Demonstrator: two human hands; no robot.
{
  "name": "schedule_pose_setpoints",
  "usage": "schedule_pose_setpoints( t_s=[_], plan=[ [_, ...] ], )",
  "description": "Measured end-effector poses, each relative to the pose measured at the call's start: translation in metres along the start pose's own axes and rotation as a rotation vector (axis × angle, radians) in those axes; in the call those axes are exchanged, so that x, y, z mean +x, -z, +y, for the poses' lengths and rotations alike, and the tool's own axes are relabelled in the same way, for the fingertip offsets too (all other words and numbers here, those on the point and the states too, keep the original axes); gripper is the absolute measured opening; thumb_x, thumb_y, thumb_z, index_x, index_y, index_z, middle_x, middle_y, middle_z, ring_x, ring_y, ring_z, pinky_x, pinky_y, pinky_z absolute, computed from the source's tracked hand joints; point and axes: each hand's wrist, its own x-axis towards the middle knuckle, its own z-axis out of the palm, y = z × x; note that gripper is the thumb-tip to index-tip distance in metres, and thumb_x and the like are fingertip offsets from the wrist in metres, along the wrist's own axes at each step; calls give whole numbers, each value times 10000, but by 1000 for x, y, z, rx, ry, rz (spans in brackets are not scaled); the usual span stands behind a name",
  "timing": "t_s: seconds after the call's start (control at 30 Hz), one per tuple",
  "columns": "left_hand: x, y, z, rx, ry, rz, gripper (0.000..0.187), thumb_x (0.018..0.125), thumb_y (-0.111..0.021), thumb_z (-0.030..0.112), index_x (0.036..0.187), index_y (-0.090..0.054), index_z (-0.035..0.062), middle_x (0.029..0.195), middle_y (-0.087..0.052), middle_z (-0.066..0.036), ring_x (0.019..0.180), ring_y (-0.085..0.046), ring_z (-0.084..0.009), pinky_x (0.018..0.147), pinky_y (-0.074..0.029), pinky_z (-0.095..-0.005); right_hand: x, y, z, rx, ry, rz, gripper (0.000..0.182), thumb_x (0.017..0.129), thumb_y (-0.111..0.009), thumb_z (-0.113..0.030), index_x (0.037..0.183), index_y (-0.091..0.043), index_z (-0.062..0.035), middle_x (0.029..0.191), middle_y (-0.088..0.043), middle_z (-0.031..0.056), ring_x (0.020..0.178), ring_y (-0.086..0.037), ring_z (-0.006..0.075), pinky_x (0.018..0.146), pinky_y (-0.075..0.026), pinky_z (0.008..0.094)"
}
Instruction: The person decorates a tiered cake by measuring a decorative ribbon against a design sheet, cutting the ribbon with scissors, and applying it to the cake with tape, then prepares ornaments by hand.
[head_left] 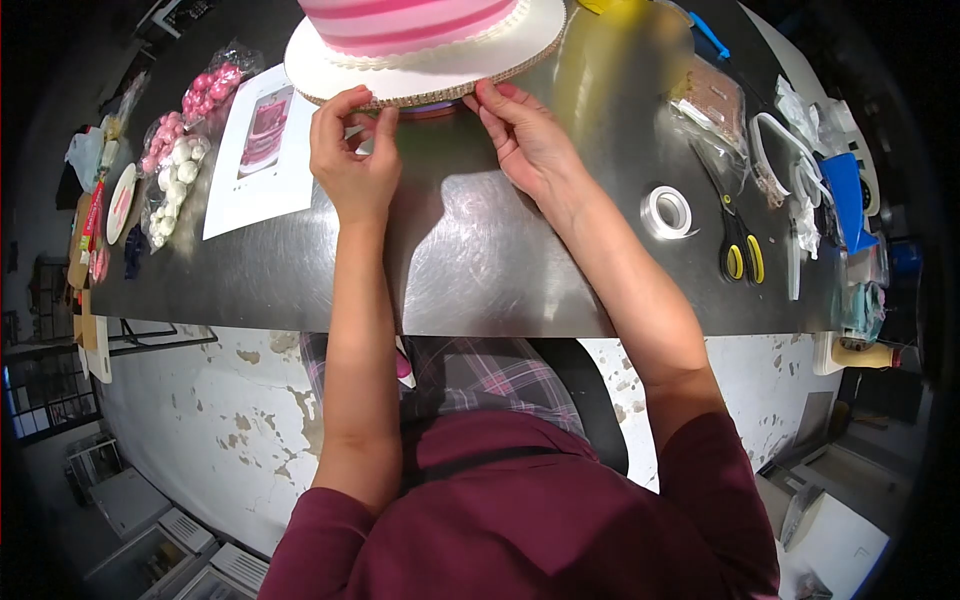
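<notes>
1. Currently, left hand (355,150) touches sparkly trim (430,98) (actual grip: can't tell).
2. Right hand (525,135) pinches trim at rim of white board (332,68).
3. Pink cake (415,25) sits on board, top centre.

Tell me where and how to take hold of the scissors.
Take the scissors by their yellow-lined handles, coming from the person's side, probably with the right hand: the handles point toward the body, and the blades point away.
</notes>
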Motion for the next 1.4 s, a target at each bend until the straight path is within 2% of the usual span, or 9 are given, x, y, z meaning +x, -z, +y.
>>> schedule_pose_setpoints(
  t_s=[0.27, 0.4, 0.5, 0.53, 0.63, 0.8, 1.03, 1.17, 1.4],
  plan=[
    [-3, 0, -2, -66, 32, 35, 288, 705, -687, 8, 973, -588, 48, 1003, -572, -66, 676, -558, -93, 555, -491, -207, -12, -3, 2, -95, 38, 2, 178, 784, -624, 11, 952, -569, 32, 963, -606, 105, 928, -589, 181, 831, -489, 213],
    [-5, 4, 3, 16, 4, 37, 404, 714, -708, 27, 1078, -533, 49, 1225, -437, -74, 712, -538, -78, 584, -460, -160, -14, -2, 0, -137, 38, 21, 222, 789, -618, 5, 1000, -556, 40, 995, -604, 119, 940, -593, 184, 800, -498, 205],
    [-5, 4, -1, 20, 93, 136, 519, 699, -727, 45, 1149, -471, 72, 1255, -384, -71, 754, -524, -79, 586, -466, -164, -13, 4, -3, -159, 42, 44, 250, 796, -607, 3, 1035, -545, 43, 1001, -604, 122, 937, -597, 186, 775, -507, 201],
    [-4, 4, -7, -52, 113, 123, 581, 670, -751, 83, 1151, -429, 28, 1168, -341, -88, 765, -504, -100, 537, -485, -190, -12, 4, -3, -160, 49, 47, 250, 800, -601, 3, 1040, -544, 43, 997, -606, 122, 933, -599, 185, 764, -509, 199],
    [-5, 3, -12, -103, 193, 166, 579, 673, -751, 84, 1148, -423, 25, 1163, -347, -91, 765, -507, -112, 549, -486, -190, -12, 3, -3, -181, 52, 56, 237, 809, -583, 6, 1040, -546, 42, 987, -609, 119, 926, -602, 185, 744, -513, 196],
    [-4, 4, -14, -191, 288, 180, 493, 760, -671, 57, 1157, -396, -42, 1163, -455, -130, 840, -548, -131, 629, -511, -226, -12, 5, 0, -194, 47, 81, 255, 807, -559, 26, 1052, -514, 83, 977, -598, 147, 906, -606, 219, 770, -496, 250],
    [-4, 1, -15, -631, 490, 257, 453, 830, -578, 42, 1227, -365, -12, 1182, -419, -149, 876, -549, -146, 716, -512, -244, -11, 6, 0, -202, 42, 111, 228, 814, -530, 30, 1037, -523, 76, 975, -594, 146, 893, -611, 228, 755, -505, 268],
    [-4, 1, -4, -615, 414, 97, 547, 856, -555, 71, 1322, -271, 36, 1306, -327, -187, 1053, -517, -237, 811, -500, -310, -9, 8, 1, -230, 105, 147, 221, 823, -523, 17, 1038, -515, 68, 957, -595, 143, 884, -613, 229, 757, -506, 283],
    [-1, 1, -9, -768, 468, 128, 646, 875, -543, 123, 1370, -132, 67, 1292, -347, -192, 1082, -497, -238, 847, -486, -337, -12, -2, -4, -198, 242, 157, 444, 841, -526, -40, 1237, -334, 24, 998, -582, 145, 872, -617, 237, 757, -506, 300]
  ],
)
